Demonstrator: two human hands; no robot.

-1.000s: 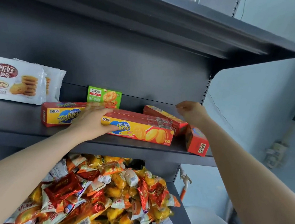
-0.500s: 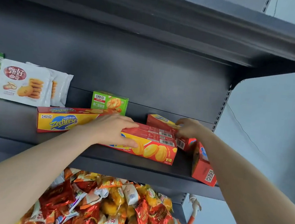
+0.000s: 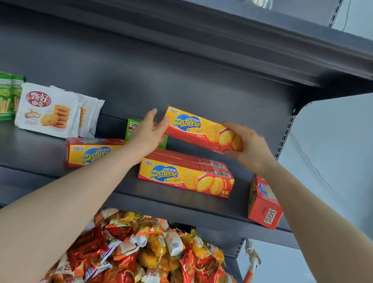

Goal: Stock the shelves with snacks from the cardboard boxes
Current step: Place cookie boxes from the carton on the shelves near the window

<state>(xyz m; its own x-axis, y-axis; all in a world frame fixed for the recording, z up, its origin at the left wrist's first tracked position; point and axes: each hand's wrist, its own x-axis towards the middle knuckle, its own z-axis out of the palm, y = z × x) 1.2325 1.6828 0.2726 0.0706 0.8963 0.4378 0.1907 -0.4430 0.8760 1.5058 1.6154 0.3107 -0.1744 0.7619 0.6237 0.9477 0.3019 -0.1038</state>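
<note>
The right hand (image 3: 246, 144) is gripping the right end of 1 yellow-and-red biscuit box (image 3: 201, 129), holding it in the air above the shelf (image 3: 33, 150). The left hand (image 3: 150, 131), fingers straight, is touching the box's left end. Below it, 3 matching boxes are lying flat on the shelf: a near box (image 3: 184, 178), another (image 3: 188, 158) just behind it, and a left box (image 3: 85, 152). A 4th box (image 3: 263, 202) is sitting at the shelf's right end, overhanging the near edge. Cookie bags (image 3: 48, 111) are standing at the far left.

Held box (image 3: 195, 128) above 2 boxes (image 3: 184, 178) on shelf (image 3: 22, 149); cookie bags (image 3: 48, 111) left.
</note>
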